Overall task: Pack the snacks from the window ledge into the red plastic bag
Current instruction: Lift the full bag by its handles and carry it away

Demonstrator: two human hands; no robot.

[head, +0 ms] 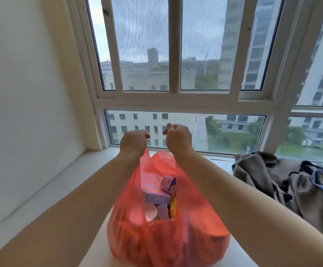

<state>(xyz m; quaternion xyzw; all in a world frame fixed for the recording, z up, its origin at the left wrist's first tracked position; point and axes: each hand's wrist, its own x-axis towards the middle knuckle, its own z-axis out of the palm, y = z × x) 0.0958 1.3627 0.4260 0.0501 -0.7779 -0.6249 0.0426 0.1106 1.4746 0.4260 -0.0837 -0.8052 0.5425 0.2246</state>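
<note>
The red plastic bag (pixel 176 236) stands bulging on the white window ledge (pixel 64 182), in the lower middle of the head view. Through its open top I see snacks: purple boxes (pixel 156 196), a pink cup-like pack (pixel 151 211) and an orange-yellow wrapper (pixel 172 207). My left hand (pixel 133 142) grips the bag's left handle, pulled up taut. My right hand (pixel 178 138) grips the right handle at the same height. Both fists are raised above the bag, close together, in front of the lower window pane.
A heap of grey-brown clothing with a dark blue garment (pixel 291 189) lies on the ledge at the right. The white wall (pixel 21 93) closes the left side. The window frame (pixel 176 101) runs behind the hands.
</note>
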